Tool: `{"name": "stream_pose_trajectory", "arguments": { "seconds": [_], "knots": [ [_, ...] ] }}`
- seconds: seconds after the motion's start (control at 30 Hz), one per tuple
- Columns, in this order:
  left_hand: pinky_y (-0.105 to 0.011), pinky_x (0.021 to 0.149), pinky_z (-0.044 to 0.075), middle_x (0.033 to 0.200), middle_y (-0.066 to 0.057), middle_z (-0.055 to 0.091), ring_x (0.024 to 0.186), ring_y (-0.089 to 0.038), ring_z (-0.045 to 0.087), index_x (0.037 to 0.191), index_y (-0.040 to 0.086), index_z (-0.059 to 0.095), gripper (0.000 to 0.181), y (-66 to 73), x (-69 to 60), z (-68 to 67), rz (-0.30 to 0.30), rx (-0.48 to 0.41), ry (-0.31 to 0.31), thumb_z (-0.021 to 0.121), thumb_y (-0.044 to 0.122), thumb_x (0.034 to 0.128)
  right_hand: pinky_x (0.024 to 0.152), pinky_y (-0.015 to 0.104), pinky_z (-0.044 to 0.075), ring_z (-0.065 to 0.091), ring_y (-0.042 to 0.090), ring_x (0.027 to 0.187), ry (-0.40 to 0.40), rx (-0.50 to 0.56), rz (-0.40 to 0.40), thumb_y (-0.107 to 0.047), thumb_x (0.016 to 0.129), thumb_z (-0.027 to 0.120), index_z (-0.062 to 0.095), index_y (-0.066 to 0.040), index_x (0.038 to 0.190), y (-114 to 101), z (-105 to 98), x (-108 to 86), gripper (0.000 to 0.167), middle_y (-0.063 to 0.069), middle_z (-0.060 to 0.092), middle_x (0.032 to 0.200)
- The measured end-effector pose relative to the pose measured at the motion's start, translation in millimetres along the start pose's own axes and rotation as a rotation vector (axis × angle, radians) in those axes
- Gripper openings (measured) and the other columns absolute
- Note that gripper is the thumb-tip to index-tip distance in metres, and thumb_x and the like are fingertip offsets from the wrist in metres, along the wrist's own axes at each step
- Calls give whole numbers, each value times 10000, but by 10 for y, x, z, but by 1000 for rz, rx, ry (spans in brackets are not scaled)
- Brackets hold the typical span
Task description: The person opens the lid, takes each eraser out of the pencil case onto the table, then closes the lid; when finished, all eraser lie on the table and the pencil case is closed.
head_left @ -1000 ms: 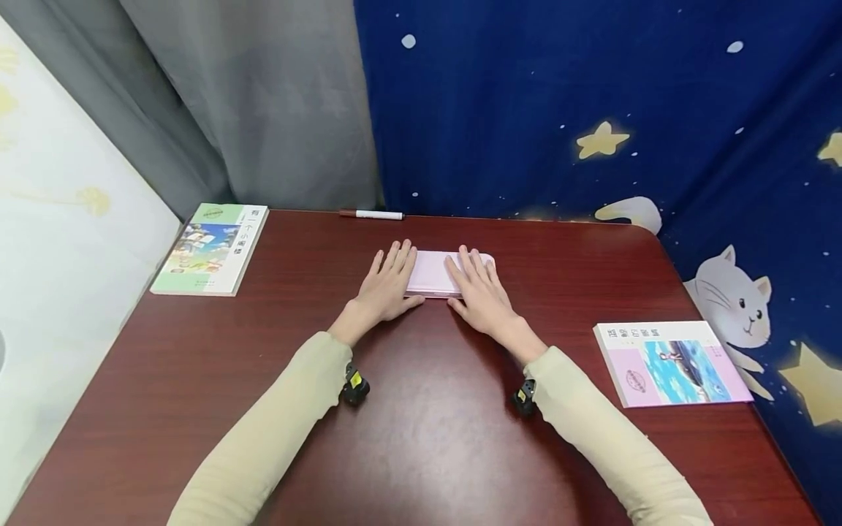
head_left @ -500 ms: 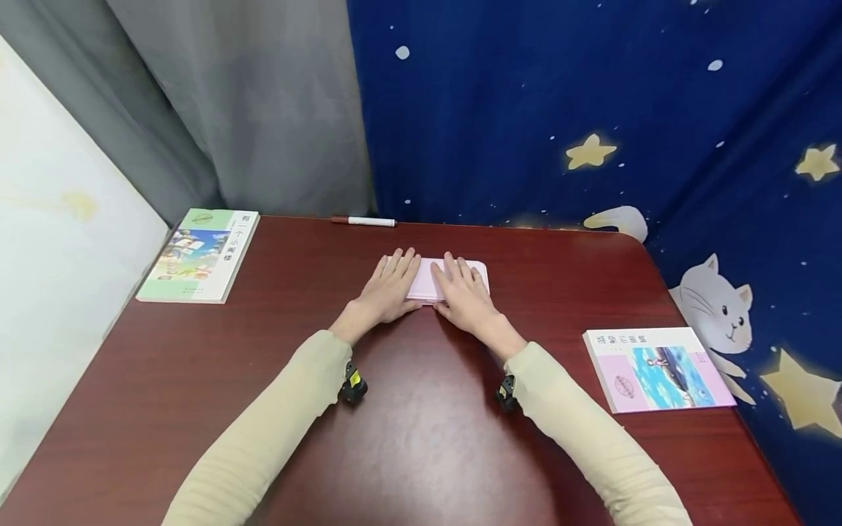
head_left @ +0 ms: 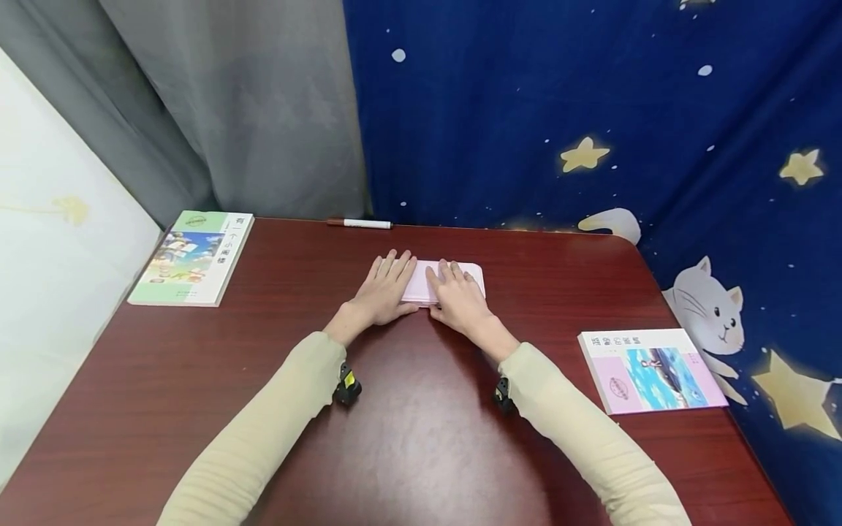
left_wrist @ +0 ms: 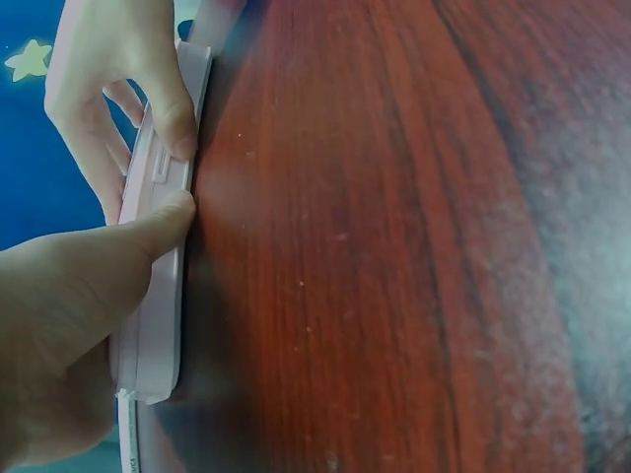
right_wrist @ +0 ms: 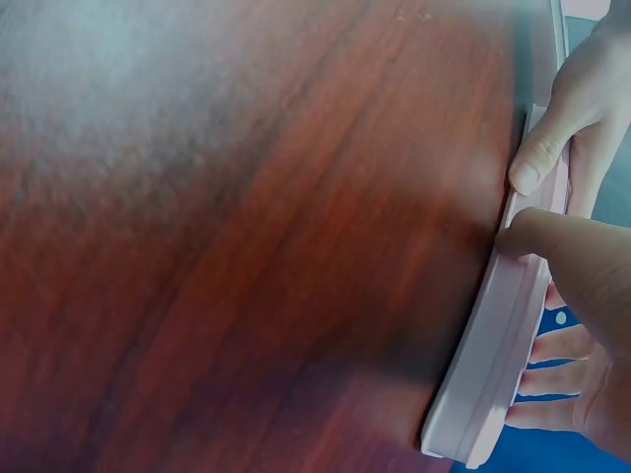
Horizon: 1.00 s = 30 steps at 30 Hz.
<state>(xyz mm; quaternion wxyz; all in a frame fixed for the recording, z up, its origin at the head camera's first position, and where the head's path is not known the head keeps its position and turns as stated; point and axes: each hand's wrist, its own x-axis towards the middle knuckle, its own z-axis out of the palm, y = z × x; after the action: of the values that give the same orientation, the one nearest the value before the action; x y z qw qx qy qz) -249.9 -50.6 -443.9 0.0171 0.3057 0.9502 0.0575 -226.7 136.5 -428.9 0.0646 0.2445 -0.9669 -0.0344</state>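
Observation:
A flat pink case (head_left: 422,282) with rounded corners lies on the table toward its far side. My left hand (head_left: 382,288) rests on its left part, fingers straight over the lid. On the right part lies my right hand (head_left: 460,298), its fingers stretched forward over the top. In the left wrist view, both thumbs touch the case's front side (left_wrist: 158,305), close together by a small latch (left_wrist: 161,166). The right wrist view shows my right thumb (right_wrist: 532,235) against that same side, with the left thumb (right_wrist: 530,169) just beyond. Palms and fingers hide parts of the lid.
A book with a green-and-white cover (head_left: 191,257) lies at the far left. A pink-and-white book (head_left: 653,371) lies near the right edge. A marker (head_left: 359,223) lies along the back edge of the dark red table (head_left: 395,453), before grey and blue curtains.
My right hand has moved left along the case, bringing the two thumbs closer together. The left hand stays on the left part. The head view has shifted slightly.

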Motion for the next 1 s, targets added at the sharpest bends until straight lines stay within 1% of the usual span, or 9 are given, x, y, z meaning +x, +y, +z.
{"name": "stream_pose_trajectory", "arguments": {
  "seconds": [0.13, 0.27, 0.4, 0.47, 0.6, 0.77, 0.83, 0.9, 1.0],
  "knots": [
    [-514, 1152, 57, 1589, -179, 107, 1439, -386, 87, 1533, -5, 128, 879, 22, -6, -8, 4, -6, -14, 568, 478, 943, 825, 463, 526, 505, 375, 1191, 36, -30, -11, -336, 747, 787, 531, -54, 1356, -3, -22, -5, 718, 244, 510, 1324],
    [-520, 1148, 88, 1571, -192, 176, 1428, -391, 138, 1528, -9, 154, 873, 33, -8, 7, 7, 12, -9, 574, 479, 938, 707, 442, 556, 540, 353, 1123, 28, -45, -19, -331, 733, 782, 556, -42, 1330, -15, -27, 2, 701, 237, 542, 1289],
    [-520, 1143, 110, 1535, -184, 257, 1409, -380, 191, 1518, 6, 207, 885, -27, -24, 36, 3, 0, 21, 624, 487, 904, 681, 437, 557, 557, 347, 1075, 12, -50, -21, -312, 731, 775, 560, -16, 1313, -79, -18, 47, 687, 237, 559, 1258],
    [-521, 1139, 117, 1514, -174, 286, 1392, -373, 217, 1510, 17, 240, 898, -67, -32, 33, 2, -29, 33, 665, 487, 874, 668, 430, 554, 565, 345, 1027, 9, -51, -22, -298, 725, 781, 564, 1, 1296, -120, -20, 73, 680, 238, 569, 1221],
    [-521, 1119, 169, 1466, -171, 336, 1342, -368, 276, 1480, 20, 300, 913, -112, -18, 0, 7, -65, 30, 732, 478, 818, 649, 412, 555, 563, 336, 970, 4, -73, -49, -281, 720, 792, 580, 40, 1244, -167, -31, 103, 650, 242, 588, 1135],
    [-510, 1087, 231, 1409, -156, 392, 1278, -363, 333, 1438, 35, 344, 913, -133, 73, -19, 31, -112, 64, 773, 477, 764, 604, 358, 564, 550, 317, 973, 54, -189, -75, -217, 736, 760, 605, 78, 1187, -177, -23, 110, 561, 255, 615, 1100],
    [-509, 1085, 235, 1396, -154, 403, 1269, -365, 340, 1428, 35, 349, 910, -135, 109, -23, 43, -129, 81, 779, 473, 757, 584, 335, 563, 553, 298, 961, 74, -243, -71, -204, 735, 760, 608, 88, 1195, -185, -23, 111, 566, 253, 626, 1087],
    [-511, 1084, 234, 1389, -156, 409, 1265, -370, 344, 1421, 31, 352, 908, -133, 124, -33, 50, -139, 86, 786, 463, 751, 556, 323, 559, 553, 276, 929, 71, -278, -64, -202, 737, 769, 605, 95, 1210, -206, -27, 114, 582, 237, 634, 1047],
    [-506, 1091, 225, 1390, -156, 407, 1269, -373, 341, 1419, 29, 351, 901, -125, 125, -51, 43, -134, 73, 787, 451, 753, 502, 321, 547, 548, 260, 889, 52, -307, -62, -218, 726, 796, 590, 105, 1230, -250, -38, 111, 634, 229, 630, 1002]
  ]
}}
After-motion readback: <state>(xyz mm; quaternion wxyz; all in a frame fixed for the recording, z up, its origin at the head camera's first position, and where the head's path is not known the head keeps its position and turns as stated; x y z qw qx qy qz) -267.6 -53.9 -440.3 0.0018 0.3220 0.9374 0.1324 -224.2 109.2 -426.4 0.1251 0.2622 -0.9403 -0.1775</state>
